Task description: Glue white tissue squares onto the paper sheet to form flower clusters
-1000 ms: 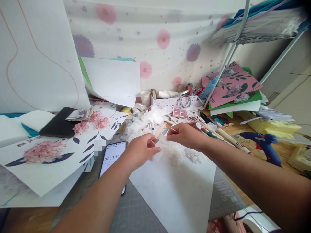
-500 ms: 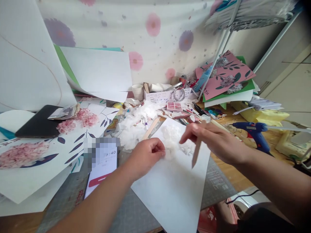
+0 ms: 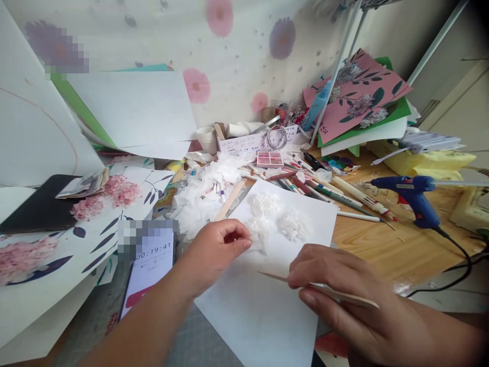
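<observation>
A white paper sheet (image 3: 263, 300) lies at an angle in front of me, with fluffy white tissue flowers (image 3: 294, 225) on its upper part. My left hand (image 3: 221, 250) is over the sheet's left edge, thumb and forefinger pinched on a piece of white tissue paper (image 3: 257, 235) beside the lowest cluster. My right hand (image 3: 351, 300) is closed around a thin pointed wooden stick (image 3: 357, 297). Its tip points left above the paper, apart from the flowers.
A pile of white tissue (image 3: 202, 199) and a flat wooden stick (image 3: 231, 200) lie behind my left hand. A phone (image 3: 147, 270) with a running timer is at left. Pens (image 3: 336, 196) and a blue glue gun (image 3: 410, 193) lie to the right; a cutting mat (image 3: 191, 331) is underneath.
My right hand has moved down and toward me, and the stick has swung from steeply upright to nearly level. My left hand keeps its pinch. The view has shifted slightly.
</observation>
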Demonstrator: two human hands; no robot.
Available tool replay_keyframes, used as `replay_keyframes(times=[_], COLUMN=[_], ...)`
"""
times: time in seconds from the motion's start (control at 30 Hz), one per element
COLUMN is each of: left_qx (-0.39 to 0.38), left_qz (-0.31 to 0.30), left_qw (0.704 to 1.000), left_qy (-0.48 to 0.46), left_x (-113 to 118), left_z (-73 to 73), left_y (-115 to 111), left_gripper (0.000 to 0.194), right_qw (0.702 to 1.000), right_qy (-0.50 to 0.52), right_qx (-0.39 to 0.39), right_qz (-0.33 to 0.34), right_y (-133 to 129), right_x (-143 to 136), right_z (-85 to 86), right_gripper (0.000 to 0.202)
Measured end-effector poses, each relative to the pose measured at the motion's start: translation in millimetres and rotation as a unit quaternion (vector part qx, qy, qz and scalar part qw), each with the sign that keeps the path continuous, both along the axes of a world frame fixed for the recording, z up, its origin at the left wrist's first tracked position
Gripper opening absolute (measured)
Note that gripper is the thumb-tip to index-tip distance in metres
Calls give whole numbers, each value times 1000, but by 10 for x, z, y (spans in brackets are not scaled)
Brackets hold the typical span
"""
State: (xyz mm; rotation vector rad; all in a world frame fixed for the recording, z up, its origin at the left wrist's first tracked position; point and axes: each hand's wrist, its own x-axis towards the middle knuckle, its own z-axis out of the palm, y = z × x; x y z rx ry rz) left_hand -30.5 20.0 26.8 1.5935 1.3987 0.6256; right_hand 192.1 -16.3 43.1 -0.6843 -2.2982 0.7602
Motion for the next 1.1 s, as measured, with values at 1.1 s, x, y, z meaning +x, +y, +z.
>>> replay_keyframes(times=[1.1], left_qx=[134], left_qz=[-114], left_qw=[916], left_qy=[361], left_x=[214], left_z=[-30], left_y=[-231], left_gripper=[26], right_qw=[947], right_qy=[-229], right_qx=[226], right_qz=[-21], right_y=[-9], right_x=[-111], right_z=[-400], right_gripper=[28])
